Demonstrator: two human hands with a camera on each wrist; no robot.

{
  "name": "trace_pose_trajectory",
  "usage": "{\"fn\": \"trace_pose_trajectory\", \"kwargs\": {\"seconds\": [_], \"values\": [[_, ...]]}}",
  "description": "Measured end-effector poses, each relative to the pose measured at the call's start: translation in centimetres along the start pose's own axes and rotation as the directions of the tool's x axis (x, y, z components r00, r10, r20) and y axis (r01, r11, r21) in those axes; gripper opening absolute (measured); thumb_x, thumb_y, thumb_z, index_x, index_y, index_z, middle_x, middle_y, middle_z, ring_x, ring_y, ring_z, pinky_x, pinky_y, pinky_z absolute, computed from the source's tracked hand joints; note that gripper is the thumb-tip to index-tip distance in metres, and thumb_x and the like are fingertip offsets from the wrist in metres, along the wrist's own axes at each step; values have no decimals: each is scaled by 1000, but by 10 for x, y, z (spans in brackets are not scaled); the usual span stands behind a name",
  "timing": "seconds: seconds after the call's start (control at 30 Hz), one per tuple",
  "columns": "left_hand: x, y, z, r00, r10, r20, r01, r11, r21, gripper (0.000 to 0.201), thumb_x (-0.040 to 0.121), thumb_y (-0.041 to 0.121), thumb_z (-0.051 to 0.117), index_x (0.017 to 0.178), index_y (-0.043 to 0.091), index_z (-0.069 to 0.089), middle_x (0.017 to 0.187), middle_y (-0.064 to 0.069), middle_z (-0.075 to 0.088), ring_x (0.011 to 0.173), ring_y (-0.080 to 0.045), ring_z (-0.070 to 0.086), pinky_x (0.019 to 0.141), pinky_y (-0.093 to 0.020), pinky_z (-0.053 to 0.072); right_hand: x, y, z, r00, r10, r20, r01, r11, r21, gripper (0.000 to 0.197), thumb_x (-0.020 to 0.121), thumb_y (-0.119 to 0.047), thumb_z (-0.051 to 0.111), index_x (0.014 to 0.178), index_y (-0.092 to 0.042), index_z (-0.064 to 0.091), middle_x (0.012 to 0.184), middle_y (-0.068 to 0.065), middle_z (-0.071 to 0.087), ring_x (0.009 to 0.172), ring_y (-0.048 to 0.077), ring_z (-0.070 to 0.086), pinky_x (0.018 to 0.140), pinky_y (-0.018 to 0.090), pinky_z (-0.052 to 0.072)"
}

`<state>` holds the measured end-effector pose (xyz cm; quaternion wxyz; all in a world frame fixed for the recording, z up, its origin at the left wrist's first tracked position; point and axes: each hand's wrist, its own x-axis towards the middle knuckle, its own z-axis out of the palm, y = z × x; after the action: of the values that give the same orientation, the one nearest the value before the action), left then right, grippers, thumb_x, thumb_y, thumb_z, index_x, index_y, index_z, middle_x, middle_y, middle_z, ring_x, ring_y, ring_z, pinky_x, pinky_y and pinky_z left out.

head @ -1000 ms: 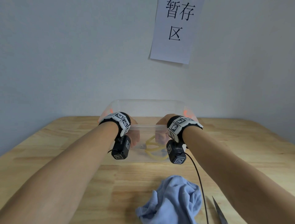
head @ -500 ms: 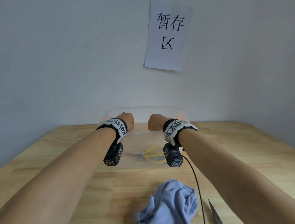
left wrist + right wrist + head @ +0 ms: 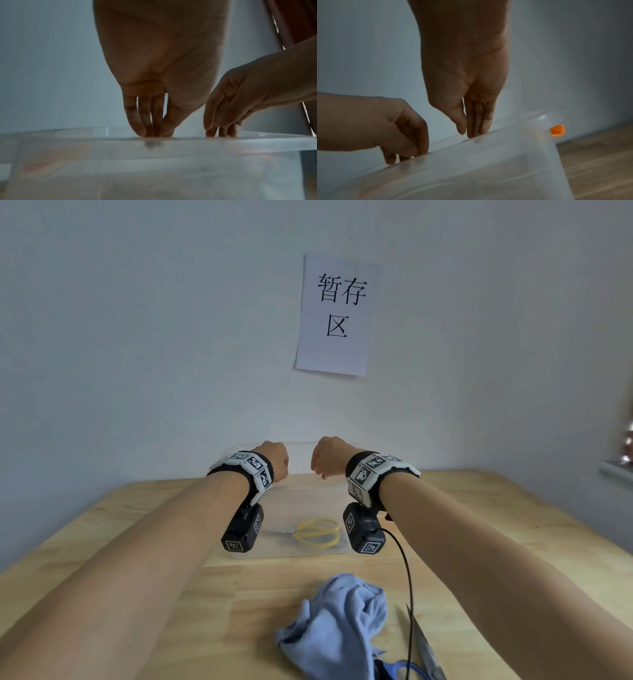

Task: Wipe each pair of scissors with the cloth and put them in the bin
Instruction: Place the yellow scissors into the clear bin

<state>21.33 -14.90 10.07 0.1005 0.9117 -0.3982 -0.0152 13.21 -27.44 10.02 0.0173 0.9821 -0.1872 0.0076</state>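
- The clear plastic bin [image 3: 310,549] stands in the middle of the head view on the wooden table [image 3: 113,529], close to the wall
- The left hand [image 3: 274,456] hangs above the bin, just left of centre; in the left wrist view its fingers [image 3: 135,119] point straight down, close together, tips at the bin's rim [image 3: 257,140], thumb alongside, clamped on nothing
- The right hand [image 3: 327,455] hangs beside it, just right of centre, the two hands near but apart; in the right wrist view its fingers [image 3: 485,121] also hang straight and together, tips at the rim, empty
- Yellow-handled scissors [image 3: 313,534] lie flat on the bin floor, seen through the near wall, blades pointing towards the left of the frame
- A crumpled light blue cloth [image 3: 339,625] lies on the table at lower centre, well in front of the bin
- Blue-handled scissors [image 3: 416,655] lie just right of the cloth at the bottom edge, partly cut off
- An orange clip [image 3: 557,130] sits at the bin's corner, right of centre in the right wrist view
- A paper sign [image 3: 337,314] with dark characters hangs on the wall in the upper middle
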Motion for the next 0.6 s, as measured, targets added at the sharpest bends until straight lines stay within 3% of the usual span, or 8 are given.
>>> {"fn": "trace_pose_trajectory", "kwargs": {"seconds": [0.03, 0.1, 0.17, 0.23, 0.37, 0.47, 0.6], "values": [[-6, 4, -2, 1000, 10, -10, -9, 1000, 15, 23, 92, 2, 53, 105, 5, 72, 110, -15, 71, 100, -32, 69, 85, -35, 56, -7, 0, -3, 1000, -25, -8, 25, 999, 32, 28, 98, -6, 54, 122, 0, 65, 119, 14, 69, 95, 23, 64, 71, 26, 53], [-18, 9, -3, 1000, 24, -13, -23, 999, 38, 23, 91, 3, 55, 104, 7, 73, 110, -14, 71, 101, -31, 68, 83, -34, 54, -27, -2, -5, 996, 8, -84, 2, 994, 111, 29, 98, -6, 52, 123, -4, 66, 123, 8, 67, 105, 21, 63, 81, 26, 53], [-27, 14, -4, 999, 32, -20, -31, 999, 40, 23, 91, 4, 55, 103, 7, 74, 112, -15, 70, 101, -32, 67, 83, -34, 54, -41, -2, -3, 996, 67, -67, -45, 956, 288, 30, 98, -6, 50, 122, -7, 67, 126, 6, 66, 113, 22, 61, 89, 28, 51], [-39, 20, -6, 998, 37, -48, -36, 999, 32, 24, 91, 3, 54, 103, 7, 74, 111, -15, 70, 100, -32, 67, 81, -33, 54, -54, -2, -7, 987, 124, -99, -72, 908, 412, 27, 96, -5, 51, 117, -1, 67, 118, 13, 67, 102, 27, 63, 89, 34, 53], [-62, 35, -9, 994, 63, -92, -63, 998, 4, 26, 91, 4, 52, 105, 7, 73, 111, -15, 70, 101, -33, 66, 82, -34, 54, -84, 5, -15, 952, 221, -211, -120, 906, 405, 17, 92, -3, 44, 89, 0, 61, 100, 18, 66, 80, 28, 61, 70, 31, 51], [-77, 46, -10, 992, 88, -92, -90, 996, -12, 25, 92, 5, 52, 104, 8, 73, 113, -15, 69, 103, -33, 66, 87, -36, 55, -104, 7, -20, 961, 220, -167, -125, 886, 447, 23, 90, 0, 46, 99, 4, 67, 97, 18, 72, 85, 30, 72, 80, 39, 61], [-94, 58, -2, 991, 109, -74, -111, 994, -22, 24, 92, 5, 53, 104, 8, 74, 114, -15, 69, 103, -33, 66, 88, -36, 54, -134, 13, -18, 972, 215, -92, -154, 886, 438, 26, 91, 2, 46, 100, 2, 71, 92, 15, 76, 81, 25, 75, 80, 40, 62]]}}
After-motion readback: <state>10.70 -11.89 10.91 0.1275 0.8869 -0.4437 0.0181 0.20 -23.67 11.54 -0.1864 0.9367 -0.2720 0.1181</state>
